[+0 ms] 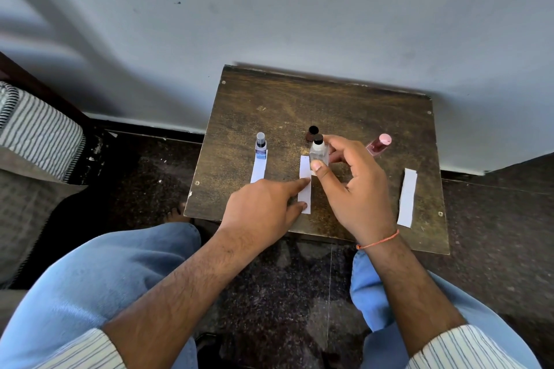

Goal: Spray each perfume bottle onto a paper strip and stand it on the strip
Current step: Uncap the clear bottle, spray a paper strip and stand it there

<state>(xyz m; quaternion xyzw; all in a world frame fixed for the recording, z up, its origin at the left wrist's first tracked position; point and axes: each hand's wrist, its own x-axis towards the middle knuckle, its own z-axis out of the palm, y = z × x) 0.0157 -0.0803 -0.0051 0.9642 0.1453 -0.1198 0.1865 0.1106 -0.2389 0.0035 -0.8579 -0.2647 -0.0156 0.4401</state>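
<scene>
My right hand (353, 186) grips a clear glass perfume bottle (318, 153) with a black cap, held upright beside the far end of the middle paper strip (305, 171). My left hand (263, 207) presses that strip down with two fingertips. A blue bottle (260, 147) with a silver cap stands on the far end of the left strip (259, 171). A dark brown bottle (311, 132) stands behind the clear one. A pink bottle (378, 145) stands at the right, partly hidden by my fingers. The right strip (407, 198) lies bare.
The small dark wooden table (329, 105) stands against a white wall. A striped cushion (36, 132) lies on a seat to the left. My knees in blue jeans sit below the table's near edge, over a dark speckled floor.
</scene>
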